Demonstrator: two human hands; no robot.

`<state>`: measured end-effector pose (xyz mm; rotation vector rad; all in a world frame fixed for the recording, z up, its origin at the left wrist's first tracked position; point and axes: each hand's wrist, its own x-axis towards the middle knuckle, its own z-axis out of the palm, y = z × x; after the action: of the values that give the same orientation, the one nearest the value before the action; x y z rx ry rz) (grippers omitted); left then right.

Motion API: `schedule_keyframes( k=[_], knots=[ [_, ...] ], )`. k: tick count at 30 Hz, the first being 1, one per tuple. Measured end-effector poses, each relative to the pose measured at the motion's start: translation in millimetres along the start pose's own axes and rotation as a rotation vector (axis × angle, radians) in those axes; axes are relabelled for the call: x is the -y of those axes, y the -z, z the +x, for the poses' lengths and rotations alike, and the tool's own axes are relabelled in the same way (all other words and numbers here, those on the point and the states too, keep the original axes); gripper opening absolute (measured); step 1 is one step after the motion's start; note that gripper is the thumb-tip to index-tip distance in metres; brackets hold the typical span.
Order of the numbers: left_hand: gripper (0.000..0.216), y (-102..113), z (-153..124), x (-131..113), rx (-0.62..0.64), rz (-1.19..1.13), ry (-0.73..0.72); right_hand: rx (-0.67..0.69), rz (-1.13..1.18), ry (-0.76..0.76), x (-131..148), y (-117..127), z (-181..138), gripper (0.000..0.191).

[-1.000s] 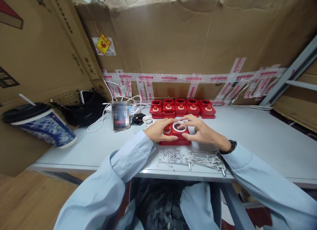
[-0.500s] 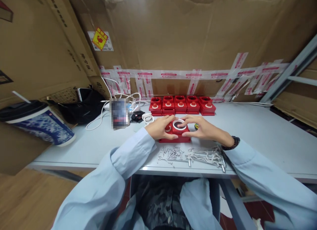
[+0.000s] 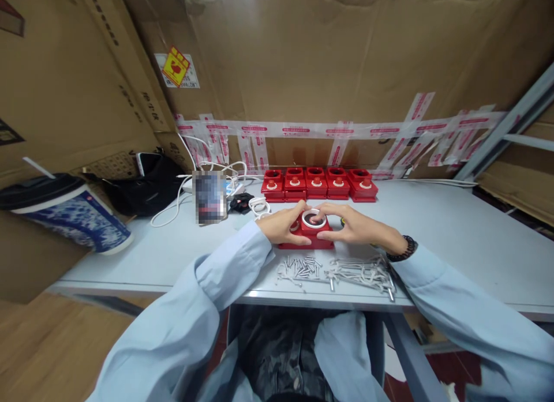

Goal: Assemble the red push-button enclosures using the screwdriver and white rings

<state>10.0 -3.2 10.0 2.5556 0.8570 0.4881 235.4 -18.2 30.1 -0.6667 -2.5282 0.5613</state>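
Note:
A red alarm box stands on the table before me, with a white ring around a dark round opening in its top. My left hand grips its left side, thumb along the near face, and mostly covers a round red part there. On the right, my right hand holds the box with the thumb at its near edge, while a finger reaches into the ring. Nearer to me lie a pile of loose metal screws and a bundle of white cords with metal rods.
Several similar red boxes with small domes stand in a row at the back. A screwdriver handle shows partly behind my right hand. To the left are a blurred-out device, white cables, a black bag and a large cup.
My right finger has shifted slightly within the white ring. Both hands stay on the red box, which has hardly moved.

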Motion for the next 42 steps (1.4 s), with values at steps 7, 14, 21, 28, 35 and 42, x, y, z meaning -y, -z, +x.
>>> schedule_keyframes(
  k=[7, 14, 21, 28, 35, 42],
  knots=[
    [0.06, -3.2, 0.4, 1.9, -0.022, -0.011, -0.042, -0.012, -0.222, 0.028, 6.1, -3.0, -5.6, 0.032],
    [0.056, -3.3, 1.3, 0.9, -0.022, -0.019, -0.048, 0.049, -0.235, 0.023, 13.2, -3.4, -4.9, 0.024],
    [0.053, -3.9, 1.9, -0.3, -0.012, -0.008, -0.04, 0.073, -0.234, -0.024, 17.9, -6.2, -6.0, 0.023],
    [0.062, -0.9, 0.5, -2.9, 0.046, -0.024, 0.006, 0.066, -0.093, -0.055, 5.4, -7.5, -10.0, 0.035],
    [0.068, 0.8, -1.4, -5.9, 0.054, -0.016, 0.071, -0.02, 0.039, -0.106, -5.1, -5.2, -8.1, 0.061],
    [0.07, 1.4, -3.2, -6.9, 0.056, -0.028, 0.113, 0.013, 0.105, -0.141, -9.1, -1.8, -3.4, 0.058]
  ],
)
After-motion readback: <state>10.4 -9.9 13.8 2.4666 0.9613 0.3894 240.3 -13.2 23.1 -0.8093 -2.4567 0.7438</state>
